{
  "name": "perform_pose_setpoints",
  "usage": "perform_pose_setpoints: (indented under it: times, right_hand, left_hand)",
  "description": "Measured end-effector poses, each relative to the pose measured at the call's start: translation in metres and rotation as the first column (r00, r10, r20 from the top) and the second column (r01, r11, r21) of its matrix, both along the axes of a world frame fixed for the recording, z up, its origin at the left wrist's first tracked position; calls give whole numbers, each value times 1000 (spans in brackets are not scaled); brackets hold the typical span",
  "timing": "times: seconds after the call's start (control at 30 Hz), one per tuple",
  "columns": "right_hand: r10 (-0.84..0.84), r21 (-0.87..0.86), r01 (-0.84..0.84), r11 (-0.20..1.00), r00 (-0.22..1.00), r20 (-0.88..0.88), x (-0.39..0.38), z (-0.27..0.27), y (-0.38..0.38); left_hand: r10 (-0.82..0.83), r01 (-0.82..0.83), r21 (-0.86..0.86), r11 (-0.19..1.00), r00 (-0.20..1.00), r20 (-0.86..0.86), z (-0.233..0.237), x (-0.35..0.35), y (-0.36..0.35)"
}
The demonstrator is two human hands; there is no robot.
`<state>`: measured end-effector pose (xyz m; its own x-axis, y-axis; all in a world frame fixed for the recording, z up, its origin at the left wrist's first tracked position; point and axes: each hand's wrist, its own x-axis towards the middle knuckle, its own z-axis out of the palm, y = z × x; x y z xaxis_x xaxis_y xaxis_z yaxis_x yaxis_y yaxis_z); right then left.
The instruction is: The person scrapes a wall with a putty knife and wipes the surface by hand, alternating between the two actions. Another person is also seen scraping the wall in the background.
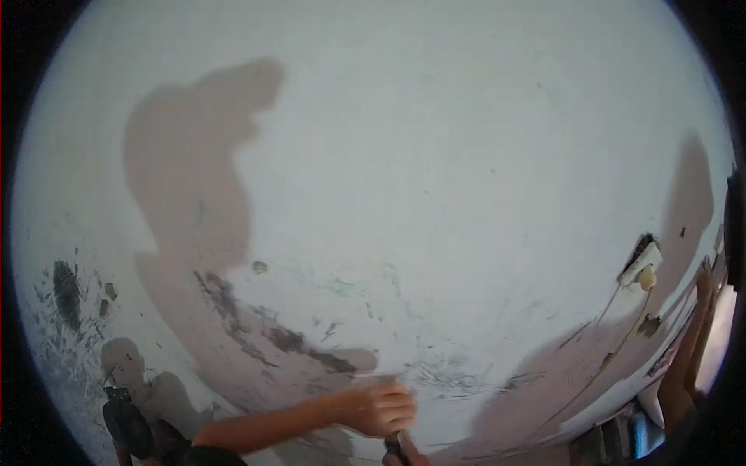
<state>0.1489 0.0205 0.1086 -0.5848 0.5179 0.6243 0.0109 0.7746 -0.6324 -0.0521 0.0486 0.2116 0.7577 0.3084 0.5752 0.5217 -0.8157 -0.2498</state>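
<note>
My left hand [385, 408] reaches in from the lower left on a bare forearm, close to the scuffed white wall [466, 194]. Its fingers are curled and slightly blurred, and what they grip is hidden. Just below, at the bottom edge, my right hand [413, 459] is partly in view, its fingers closed round a dark handle [394, 445]. The two hands are nearly touching. Dark scrape marks [287, 339] and peeled patches run along the wall above and left of them.
At lower left is another person's dark head [128, 423]. Another person's raised arm [690, 349] is at far right. A white socket [640, 264] with a yellowish plug [646, 277] and cord hangs on the right wall. Shadows fall across the wall.
</note>
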Motion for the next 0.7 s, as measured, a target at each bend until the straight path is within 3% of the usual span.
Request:
perform_pose_setpoints:
  times: [0.03, 0.07, 0.1, 0.13, 0.17, 0.2, 0.23, 0.3, 0.37, 0.4, 0.43, 0.47, 0.5, 0.53, 0.57, 0.63, 0.7]
  right_hand:
    - [76, -322, -18, 947, 983, 168, 22, -17, -8]
    - [58, -328, 2, 945, 983, 175, 39, -29, -13]
    - [98, -428, 45, 903, 947, 306, 54, -39, -17]
    - [157, -522, 98, 847, 892, 423, 68, -48, -24]
    - [141, -522, 159, 838, 861, 488, 83, -56, -32]
    - [148, -537, 166, 827, 857, 493, 91, -59, -38]
    - [172, -585, 183, 790, 850, 497, 98, -62, -43]
    - [231, -642, 180, 745, 833, 502, 108, -64, -46]
    - [242, -590, 114, 799, 838, 489, 106, -52, -40]
    - [269, -566, 101, 818, 803, 532, 106, -44, -31]
    - [300, -550, 87, 831, 762, 574, 111, -43, -25]
    - [235, -557, 147, 818, 797, 556, 112, -57, -22]
    - [245, -500, 55, 864, 822, 514, 117, -64, -16]
    - [246, -416, -35, 909, 850, 465, 119, -67, -1]
    - [245, -390, -54, 919, 853, 460, 120, -77, 16]
    - [300, -306, -145, 941, 775, 556, 131, -100, 36]
    - [303, -328, -128, 936, 767, 565, 127, -60, 45]
  left_hand:
    - [57, -49, -103, 993, 996, 75, -33, 4, -15]
    - [128, -95, -253, 963, 985, 118, -82, 5, -28]
    - [212, -166, -375, 912, 974, 85, -118, 5, -45]
    - [199, -150, -387, 910, 976, 90, -150, 11, -63]
    - [370, -277, -489, 827, 923, 103, -178, 18, -84]
    - [536, -389, -590, 708, 840, 90, -192, 24, -100]
    - [542, -386, -608, 694, 836, 87, -191, 28, -111]
    - [799, -614, -626, 481, 601, 24, -186, 32, -133]
    - [841, -656, -641, 398, 540, -30, -210, -6, -157]
    - [856, -583, -688, 432, 505, 110, -189, -25, -176]
    - [957, -814, -535, 226, 288, -35, -166, -37, -203]
    - [991, -868, -479, 134, 112, 74, -140, -49, -229]
    - [994, -895, -444, 32, -17, 106, -78, -43, -259]
    - [979, -970, -188, -154, -175, 101, -63, -69, -308]
    - [974, -970, -178, -162, -187, 130, -47, -80, -356]
    - [767, -898, 47, -437, -345, 540, -19, -67, -467]
    - [433, -682, 135, -719, -289, 854, -7, -25, -583]
